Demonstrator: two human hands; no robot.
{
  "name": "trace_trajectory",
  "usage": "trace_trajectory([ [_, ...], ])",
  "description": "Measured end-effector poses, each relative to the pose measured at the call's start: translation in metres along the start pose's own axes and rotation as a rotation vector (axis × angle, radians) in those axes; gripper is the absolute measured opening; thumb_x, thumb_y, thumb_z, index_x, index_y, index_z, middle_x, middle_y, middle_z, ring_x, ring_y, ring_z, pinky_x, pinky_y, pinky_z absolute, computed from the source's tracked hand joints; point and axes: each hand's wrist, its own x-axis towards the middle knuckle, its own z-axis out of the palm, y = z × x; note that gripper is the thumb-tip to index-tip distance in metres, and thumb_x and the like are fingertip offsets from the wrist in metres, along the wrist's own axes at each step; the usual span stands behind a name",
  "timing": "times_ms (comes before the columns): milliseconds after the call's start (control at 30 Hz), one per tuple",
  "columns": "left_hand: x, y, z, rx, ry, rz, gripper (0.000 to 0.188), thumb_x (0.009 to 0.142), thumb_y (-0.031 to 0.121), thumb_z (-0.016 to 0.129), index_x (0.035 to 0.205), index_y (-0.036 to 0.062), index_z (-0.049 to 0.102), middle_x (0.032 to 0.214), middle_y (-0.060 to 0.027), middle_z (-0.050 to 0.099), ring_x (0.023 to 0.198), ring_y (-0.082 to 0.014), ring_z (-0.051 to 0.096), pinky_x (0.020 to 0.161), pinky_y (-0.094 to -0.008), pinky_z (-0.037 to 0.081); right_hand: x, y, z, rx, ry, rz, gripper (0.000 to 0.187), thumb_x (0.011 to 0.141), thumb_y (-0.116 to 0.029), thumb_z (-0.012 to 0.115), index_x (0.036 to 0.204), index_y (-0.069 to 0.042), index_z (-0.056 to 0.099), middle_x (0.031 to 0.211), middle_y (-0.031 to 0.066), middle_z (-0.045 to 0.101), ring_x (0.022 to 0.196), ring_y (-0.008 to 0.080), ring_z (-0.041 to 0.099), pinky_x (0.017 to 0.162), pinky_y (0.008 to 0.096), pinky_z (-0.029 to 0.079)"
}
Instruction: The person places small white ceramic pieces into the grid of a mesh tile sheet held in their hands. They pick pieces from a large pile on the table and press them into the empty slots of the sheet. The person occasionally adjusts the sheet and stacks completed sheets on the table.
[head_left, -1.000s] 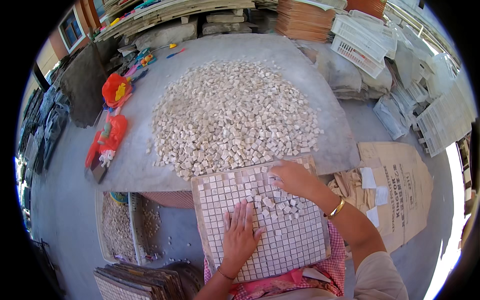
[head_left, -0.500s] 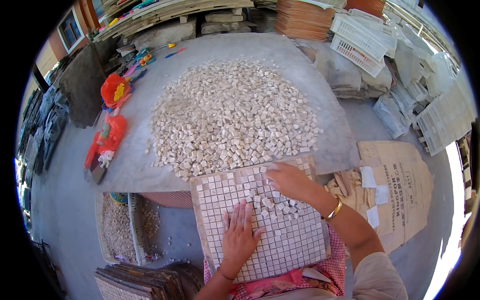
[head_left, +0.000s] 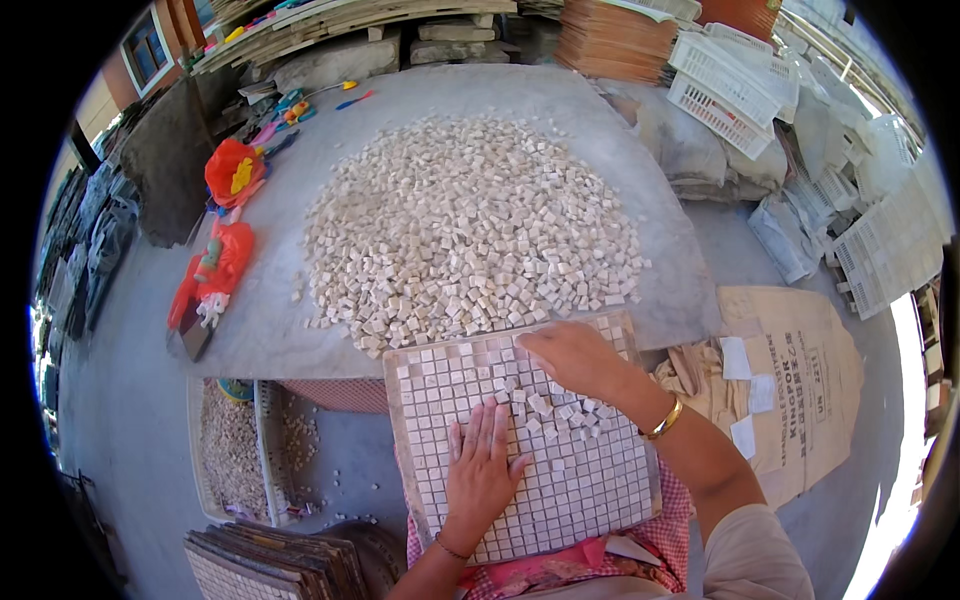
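Note:
A square grid board [head_left: 590, 500] leans from the stone table's front edge over my lap, its slots mostly filled with small pale stone tiles. My left hand [head_left: 482, 480] lies flat on the filled slots left of centre, fingers stretched out. Over the upper rows is my right hand [head_left: 572, 360], its fingers pressed together at the slots; whatever they hold is hidden. Just below it, a small heap of loose tiles [head_left: 560, 412] sits on the grid. Some slots along the upper rows show no tile.
A wide pile of stone tiles [head_left: 470, 220] covers the middle of the table [head_left: 660, 250]. Red bags [head_left: 232, 250] and toys line its left side. A white crate of chips [head_left: 235, 450] and stacked boards [head_left: 270, 560] stand lower left; a paper sack [head_left: 790, 390] lies right.
My right hand has shifted slightly left along the upper rows. My left hand stays in place on the grid.

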Motion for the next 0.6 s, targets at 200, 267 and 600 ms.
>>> trace_trajectory([
  [200, 0.000, 0.000, 0.000, -0.022, -0.006, 0.004, 0.079, 0.081, 0.034, 0.066, 0.143, -0.0008, 0.030, 0.149, -0.0188, 0.032, 0.139, -0.0325, 0.029, 0.112, -0.0534, 0.020, 0.001, -0.008, 0.027, 0.028, 0.093, -0.102, 0.014, 0.082, -0.015, 0.060, 0.094, -0.007, 0.063, 0.089, 0.0098, 0.061, 0.092, 0.0296, 0.058, 0.077, 0.0408, 0.048],
  [267, 0.000, 0.002, 0.000, -0.016, -0.005, 0.000, 0.079, 0.082, 0.033, 0.066, 0.143, -0.0008, 0.030, 0.149, -0.0184, 0.032, 0.139, -0.0323, 0.029, 0.112, -0.0533, 0.020, 0.003, -0.009, 0.030, 0.048, 0.078, -0.105, 0.013, 0.082, -0.014, 0.060, 0.093, -0.006, 0.063, 0.087, 0.0098, 0.060, 0.091, 0.0295, 0.057, 0.077, 0.0406, 0.048],
  [600, -0.001, 0.000, 0.001, -0.009, 0.011, 0.003, 0.079, 0.081, 0.032, 0.067, 0.143, -0.0007, 0.030, 0.149, -0.0171, 0.032, 0.139, -0.0316, 0.029, 0.113, -0.0527, 0.020, 0.004, -0.016, 0.029, 0.006, 0.071, -0.044, 0.013, 0.080, -0.011, 0.060, 0.091, -0.005, 0.063, 0.087, 0.0115, 0.060, 0.089, 0.0307, 0.058, 0.077, 0.0408, 0.048],
])
